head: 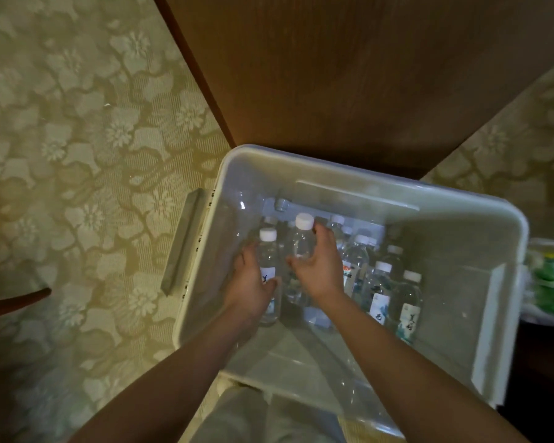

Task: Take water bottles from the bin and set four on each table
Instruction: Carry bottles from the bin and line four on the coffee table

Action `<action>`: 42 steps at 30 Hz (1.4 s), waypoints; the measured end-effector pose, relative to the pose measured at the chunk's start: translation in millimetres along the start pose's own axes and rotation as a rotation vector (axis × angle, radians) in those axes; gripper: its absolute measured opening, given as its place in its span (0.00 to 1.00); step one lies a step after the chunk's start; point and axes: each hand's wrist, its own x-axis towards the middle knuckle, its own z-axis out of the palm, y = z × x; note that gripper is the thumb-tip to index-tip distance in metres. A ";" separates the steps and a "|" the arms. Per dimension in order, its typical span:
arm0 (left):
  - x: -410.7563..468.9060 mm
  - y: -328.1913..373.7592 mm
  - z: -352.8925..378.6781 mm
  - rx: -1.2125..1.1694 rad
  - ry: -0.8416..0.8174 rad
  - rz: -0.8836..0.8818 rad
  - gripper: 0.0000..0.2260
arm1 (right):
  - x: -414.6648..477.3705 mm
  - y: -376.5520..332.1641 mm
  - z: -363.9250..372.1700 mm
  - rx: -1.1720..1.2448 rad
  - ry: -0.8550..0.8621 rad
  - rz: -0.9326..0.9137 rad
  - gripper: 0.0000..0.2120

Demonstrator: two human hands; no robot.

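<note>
A translucent white bin (359,183) stands on the floor below me, holding several clear water bottles with white caps. My left hand (250,282) is inside the bin, wrapped around the body of one bottle (267,251). My right hand (320,263) grips a second bottle (303,238) just below its cap; that bottle stands higher than the rest. More bottles (379,289) stand upright at the right of my hands. A brown wooden table (365,65) lies just beyond the bin.
Floral patterned carpet (77,155) covers the floor on the left and right. The bin has a grey handle latch (183,244) on its left side. A green and white bag (550,282) lies at the right edge. A dark curved wooden edge (13,302) shows at far left.
</note>
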 end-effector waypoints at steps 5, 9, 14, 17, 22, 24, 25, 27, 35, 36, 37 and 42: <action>-19.2 19.5 -16.8 -0.047 -0.002 0.095 0.35 | -14.4 -19.1 -25.0 0.102 0.078 0.014 0.39; -42.6 28.0 -43.5 -0.072 -0.008 0.156 0.37 | -41.0 -45.0 -46.4 0.171 0.105 0.014 0.38; -78.0 20.7 -88.3 -0.126 0.061 0.260 0.37 | -80.3 -83.8 -55.5 0.192 0.053 -0.033 0.35; -100.5 6.7 -117.8 -0.175 0.117 0.271 0.38 | -106.1 -112.4 -48.2 0.178 0.023 -0.084 0.35; -143.9 -34.5 -165.6 -0.302 0.223 0.269 0.35 | -153.4 -159.4 -24.4 0.152 -0.084 -0.197 0.31; -162.1 -57.2 -183.8 -0.343 0.279 0.266 0.35 | -172.0 -176.9 -7.8 0.125 -0.139 -0.243 0.33; -172.0 -69.5 -192.8 -0.365 0.304 0.257 0.35 | -181.5 -185.8 2.0 0.115 -0.166 -0.262 0.33; -195.5 -94.5 -212.2 -0.434 0.342 0.239 0.35 | -203.1 -204.2 23.2 0.098 -0.222 -0.301 0.33; -295.4 -219.4 -286.0 -0.577 0.581 0.172 0.31 | -311.9 -269.8 137.6 0.075 -0.461 -0.463 0.33; -309.5 -236.6 -293.6 -0.577 0.620 0.156 0.30 | -326.5 -275.6 154.3 0.067 -0.493 -0.489 0.33; -321.7 -252.2 -299.9 -0.580 0.655 0.145 0.29 | -338.6 -280.5 169.4 0.062 -0.522 -0.510 0.32; -390.9 -339.1 -325.2 -0.582 0.836 0.064 0.29 | -406.4 -301.5 257.9 0.025 -0.685 -0.612 0.30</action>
